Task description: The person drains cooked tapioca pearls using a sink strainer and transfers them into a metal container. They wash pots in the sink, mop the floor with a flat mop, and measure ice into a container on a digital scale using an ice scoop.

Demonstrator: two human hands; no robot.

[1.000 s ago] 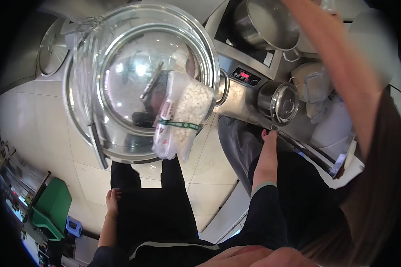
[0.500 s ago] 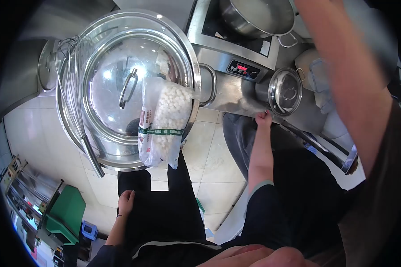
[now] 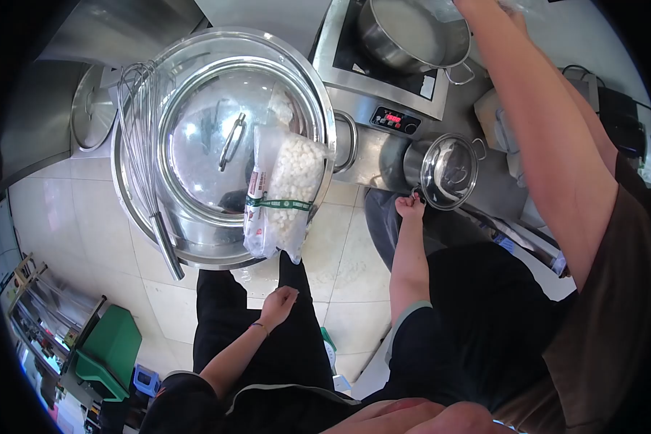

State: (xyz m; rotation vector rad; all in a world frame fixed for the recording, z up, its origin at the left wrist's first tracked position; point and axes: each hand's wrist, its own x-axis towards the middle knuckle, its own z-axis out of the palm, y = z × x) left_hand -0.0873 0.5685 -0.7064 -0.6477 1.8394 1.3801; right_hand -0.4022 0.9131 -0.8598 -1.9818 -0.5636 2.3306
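Observation:
My right hand [image 3: 410,206] is closed on the near handle of a small lidded steel pot [image 3: 450,173] at the counter edge. The pot's shiny lid is on. Over my dark trousers, my left hand [image 3: 278,305] hangs with fingers curled; nothing shows in it. In front stands a large steel pot [image 3: 173,242] with a big domed lid [image 3: 202,145] resting inside its rim. On that lid lies a clear plastic bag of small white balls [image 3: 289,195], with a green band around it. A long wire whisk [image 3: 152,188] leans on the pot's left rim.
A co-worker's arms [image 3: 557,130] in brown sleeves reach from the right past a steel cooking pot [image 3: 390,54] on an induction cooker [image 3: 419,108] with a red display. Pale tiled floor [image 3: 354,318] lies below. A green bin [image 3: 112,347] stands at the lower left.
My left hand has swung up and to the right. My right hand now grips the small pot's handle, and that pot has shifted slightly toward me. The co-worker's arms have moved too.

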